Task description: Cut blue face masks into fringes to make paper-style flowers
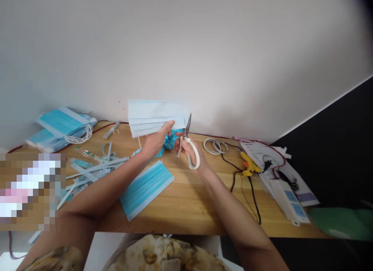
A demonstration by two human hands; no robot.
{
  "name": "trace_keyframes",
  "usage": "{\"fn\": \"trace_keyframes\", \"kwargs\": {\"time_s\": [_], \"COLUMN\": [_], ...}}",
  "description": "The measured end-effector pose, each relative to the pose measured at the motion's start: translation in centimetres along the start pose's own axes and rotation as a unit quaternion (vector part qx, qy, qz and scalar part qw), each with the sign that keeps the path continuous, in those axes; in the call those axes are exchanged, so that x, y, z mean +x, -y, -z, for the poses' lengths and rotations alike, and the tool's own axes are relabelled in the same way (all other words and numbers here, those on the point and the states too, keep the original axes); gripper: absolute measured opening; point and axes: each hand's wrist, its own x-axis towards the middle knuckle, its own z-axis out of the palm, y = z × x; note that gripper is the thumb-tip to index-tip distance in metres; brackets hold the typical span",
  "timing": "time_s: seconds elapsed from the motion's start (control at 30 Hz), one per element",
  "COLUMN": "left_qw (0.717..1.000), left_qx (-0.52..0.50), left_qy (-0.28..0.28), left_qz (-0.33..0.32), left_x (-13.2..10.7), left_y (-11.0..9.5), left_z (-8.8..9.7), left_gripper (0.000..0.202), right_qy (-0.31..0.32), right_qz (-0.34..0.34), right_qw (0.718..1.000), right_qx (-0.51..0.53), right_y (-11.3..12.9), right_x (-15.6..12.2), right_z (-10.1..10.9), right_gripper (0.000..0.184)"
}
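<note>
Grey wall (186,49) behind pale, pleated mask (153,112)

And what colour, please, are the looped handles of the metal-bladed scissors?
The looped handles are creamy white, clearest in head view.

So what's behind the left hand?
Bunched blue material shows just right of the left hand, with a little more on its other side. The stretch directly behind is covered, so whether they join can't be seen.
</note>
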Motion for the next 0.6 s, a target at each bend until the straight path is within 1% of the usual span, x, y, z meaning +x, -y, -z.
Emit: {"fn": "trace_keyframes", "kwargs": {"time_s": [0.17,0.37,0.5,0.6], "left_qw": [1.0,1.0,0.999,1.0], "left_qx": [-0.009,-0.002,0.008,-0.003], "left_qy": [0.019,0.018,0.031,0.024], "left_qz": [-0.008,0.015,0.011,-0.014], "left_x": [0.14,-0.07,-0.11,-0.06], "left_y": [0.18,0.28,0.49,0.77], "left_z": [-0.04,-0.24,-0.37,-0.56], "left_gripper": [0.052,0.054,0.052,0.049], "right_qy": [0.001,-0.004,-0.018,-0.026], "right_qz": [0.013,0.006,-0.001,-0.008], "right_qw": [1.0,1.0,1.0,1.0], "right_qx": [-0.017,-0.014,-0.01,0.0], "right_y": [-0.36,-0.6,-0.25,0.06], "right_x": [-0.19,-0.64,-0.81,-0.89], "right_z": [0.31,0.38,0.23,0.06], "right_gripper": [0.05,0.051,0.054,0.055]}}
